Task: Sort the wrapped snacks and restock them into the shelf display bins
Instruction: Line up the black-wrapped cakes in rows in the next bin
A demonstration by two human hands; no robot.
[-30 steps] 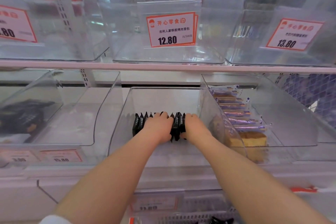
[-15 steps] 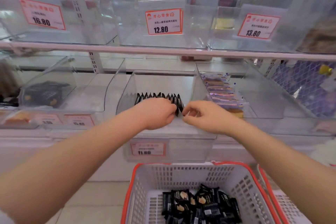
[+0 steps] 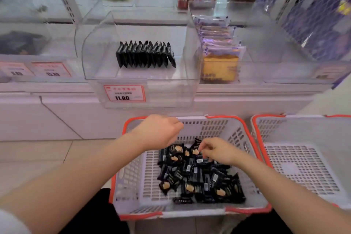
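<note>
low in the frame i see the white basket (image 3: 133, 186) with loose black snack packets (image 3: 199, 175). my right hand (image 3: 218, 151) pinches at the pile's top, my left hand (image 3: 159, 131) hangs curled above, holding nothing i can see. farther up, center frame, the clear bin (image 3: 98, 49) holds an upright black row (image 3: 145, 54).

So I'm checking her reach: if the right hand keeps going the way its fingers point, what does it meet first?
Probably the black wrapped snacks in the basket; the right hand hovers just above, though depth is unclear.
</note>
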